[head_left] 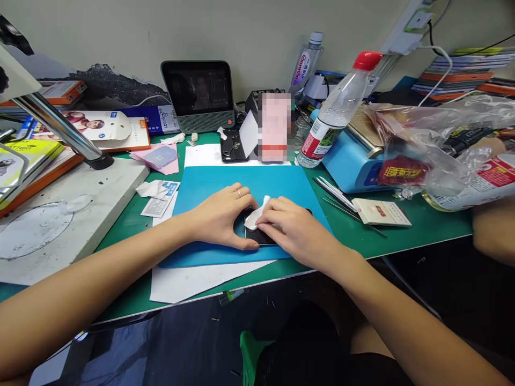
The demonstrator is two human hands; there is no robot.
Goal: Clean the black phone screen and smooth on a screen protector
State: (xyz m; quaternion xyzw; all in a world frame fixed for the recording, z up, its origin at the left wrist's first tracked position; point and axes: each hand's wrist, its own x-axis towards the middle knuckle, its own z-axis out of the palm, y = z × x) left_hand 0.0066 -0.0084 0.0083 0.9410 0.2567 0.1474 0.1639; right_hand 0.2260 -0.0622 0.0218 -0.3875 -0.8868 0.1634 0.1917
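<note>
A black phone [263,236] lies flat on the blue mat [201,185], mostly covered by my hands. My left hand [225,214], with a ring on one finger, grips its left end, the thumb along the near edge and the fingers at the far edge. In my right hand [287,225] a crumpled white wipe [255,215] is pinched between the thumb and fingers, pressed against the phone's upper face. The right part of the phone is hidden under my right hand.
A smart display [197,96] and a black phone case [234,147] stand behind the mat. To the right are a red-capped bottle [328,120], tweezers [341,206] and a cigarette box [382,212]. A lamp base [116,177] stands left, near a paper packet [159,206].
</note>
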